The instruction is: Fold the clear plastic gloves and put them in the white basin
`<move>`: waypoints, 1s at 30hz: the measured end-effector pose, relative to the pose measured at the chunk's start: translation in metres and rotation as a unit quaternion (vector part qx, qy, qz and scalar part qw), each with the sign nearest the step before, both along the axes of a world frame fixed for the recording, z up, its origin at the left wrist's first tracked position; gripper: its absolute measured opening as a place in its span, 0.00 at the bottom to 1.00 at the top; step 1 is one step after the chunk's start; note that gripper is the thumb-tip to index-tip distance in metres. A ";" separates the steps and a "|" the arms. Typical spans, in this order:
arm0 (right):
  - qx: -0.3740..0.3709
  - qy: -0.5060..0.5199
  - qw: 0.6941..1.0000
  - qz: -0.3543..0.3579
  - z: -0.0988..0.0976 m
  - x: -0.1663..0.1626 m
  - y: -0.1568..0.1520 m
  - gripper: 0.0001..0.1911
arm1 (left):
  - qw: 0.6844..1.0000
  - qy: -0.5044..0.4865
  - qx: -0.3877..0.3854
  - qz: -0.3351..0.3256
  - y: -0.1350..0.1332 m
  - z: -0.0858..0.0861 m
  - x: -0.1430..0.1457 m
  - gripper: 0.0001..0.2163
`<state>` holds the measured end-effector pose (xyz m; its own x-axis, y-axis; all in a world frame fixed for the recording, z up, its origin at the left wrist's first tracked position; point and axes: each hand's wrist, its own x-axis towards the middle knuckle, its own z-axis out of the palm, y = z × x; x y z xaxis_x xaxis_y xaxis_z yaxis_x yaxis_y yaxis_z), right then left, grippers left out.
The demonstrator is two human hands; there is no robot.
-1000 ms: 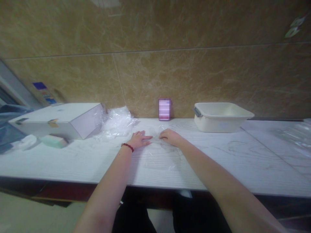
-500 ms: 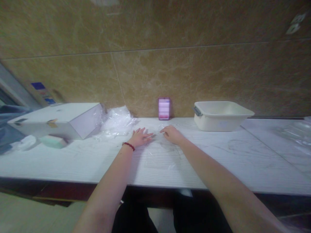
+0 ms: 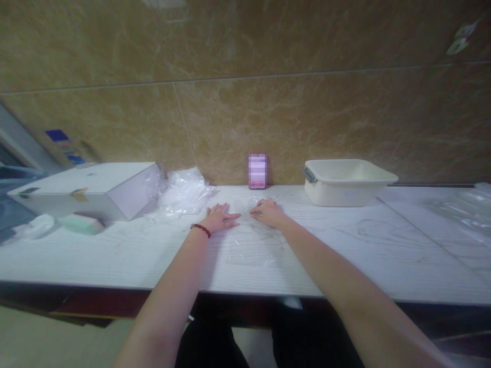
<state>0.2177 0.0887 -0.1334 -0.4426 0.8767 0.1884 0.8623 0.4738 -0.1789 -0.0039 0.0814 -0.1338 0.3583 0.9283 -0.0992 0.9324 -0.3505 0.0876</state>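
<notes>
"Where's the clear plastic bag (image 3: 251, 251)?"
"Flat on the table (image 3: 126, 260), in front of the phone (image 3: 257, 172)."
"And the hands?"
"Left hand (image 3: 220, 219) spread, in front and left of the phone; right hand (image 3: 267, 212) curled over the bag, pinching or not I can't tell."
"Farther out?"
"Cream basin (image 3: 341, 193) right of the phone; crumpled plastic (image 3: 186, 189), then white box (image 3: 90, 181), left."

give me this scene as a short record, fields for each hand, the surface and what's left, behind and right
left hand: spread, at the clear plastic film; contact unclear
right hand: curled, at the film; grip unclear
surface: white wood-grain table
left: white box, pale green block, crumpled clear plastic
behind: phone upright by the tiled wall
right: cream bin, open-topped
</notes>
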 end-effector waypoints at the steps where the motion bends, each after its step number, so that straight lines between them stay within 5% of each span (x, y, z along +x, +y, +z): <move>1: -0.005 0.002 1.000 -0.003 0.000 0.000 0.000 0.16 | 1.000 -0.001 -0.003 0.000 0.000 0.000 -0.001 0.27; 17: -0.021 0.032 0.999 -0.015 -0.001 0.005 0.000 0.16 | 1.000 -0.004 -0.008 0.007 -0.005 0.004 -0.010 0.26; 30: -0.002 0.036 0.998 -0.052 0.001 0.021 -0.017 0.18 | 0.995 -0.060 0.072 -0.030 -0.014 0.002 -0.004 0.26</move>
<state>0.2386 0.0718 -0.1319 -0.3346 0.9179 0.2132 0.8913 0.3817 -0.2447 -0.0077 0.0670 -0.1317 0.4139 0.9067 0.0809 0.8956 -0.4215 0.1423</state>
